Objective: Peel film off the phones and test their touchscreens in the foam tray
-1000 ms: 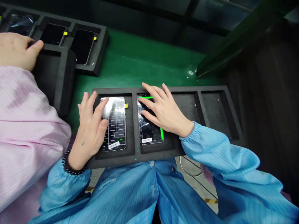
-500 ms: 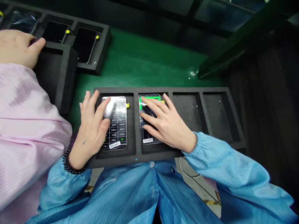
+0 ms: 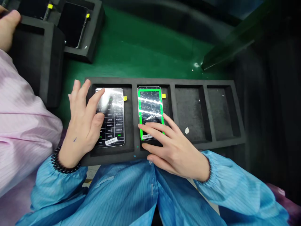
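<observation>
A black foam tray [image 3: 155,81] with compartments lies in front of me. In its leftmost compartment is a smartphone [image 3: 115,117] whose lit screen shows a grid of text cells, with a barcode sticker near the bottom. My left hand [image 3: 82,122] rests over that phone's left edge, fingers spread, holding nothing. The second compartment holds another smartphone [image 3: 150,103] with a thick green border along its screen. Over its lower end lies my right hand [image 3: 169,144], fingers apart, one fingertip at the screen's lower left. Yellow tabs stick out at the right side of both phones.
At the upper left, a co-worker's hand [image 3: 8,28] is on another black foam tray [image 3: 48,62]. Behind it, a further tray [image 3: 96,28] holds dark-screened phones [image 3: 72,25]. The table [image 3: 141,47] is green. A small white scrap [image 3: 187,130] lies in the third compartment.
My right hand has slid down the second phone's screen toward its bottom end. The green border now runs down both sides instead of only near the top. My left hand stays by its phone.
</observation>
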`<state>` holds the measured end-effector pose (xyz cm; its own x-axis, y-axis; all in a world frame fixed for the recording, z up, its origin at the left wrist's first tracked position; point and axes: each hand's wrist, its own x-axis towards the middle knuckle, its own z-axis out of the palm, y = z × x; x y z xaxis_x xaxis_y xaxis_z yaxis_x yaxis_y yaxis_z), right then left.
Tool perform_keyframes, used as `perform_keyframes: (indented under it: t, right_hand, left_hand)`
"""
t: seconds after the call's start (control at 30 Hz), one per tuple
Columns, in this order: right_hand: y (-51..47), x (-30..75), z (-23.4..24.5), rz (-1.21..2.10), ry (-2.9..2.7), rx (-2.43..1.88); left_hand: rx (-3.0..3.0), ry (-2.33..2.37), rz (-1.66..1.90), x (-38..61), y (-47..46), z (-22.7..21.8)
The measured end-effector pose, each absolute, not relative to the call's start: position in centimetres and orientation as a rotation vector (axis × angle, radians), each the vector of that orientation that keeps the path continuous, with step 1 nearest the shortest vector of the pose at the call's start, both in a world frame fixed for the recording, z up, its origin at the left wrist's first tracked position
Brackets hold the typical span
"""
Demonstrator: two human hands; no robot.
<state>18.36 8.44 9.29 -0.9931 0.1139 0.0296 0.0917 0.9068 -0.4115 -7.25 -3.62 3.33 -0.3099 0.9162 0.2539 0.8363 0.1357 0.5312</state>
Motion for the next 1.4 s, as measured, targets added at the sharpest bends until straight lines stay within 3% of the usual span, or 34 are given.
perform_keyframes:
  t: [0.67,1.13,1.4]
  right_hand:
    - [10.3,23.8,9.6,0.275,-2.996,-0.456]
    - [17.0,11.6,7.3,0.251,-2.933,-0.368]
    - [16.6,11.3,7.0,0.199,-2.983,-0.323]
  left_hand:
    - [1.853,2.214,0.885,-8.2,-3.9,3.1]
    - [1.793,2.241,0.941,-7.4,-3.6,3.0]
    - [1.796,2.225,0.964,-7.1,-3.6,3.2]
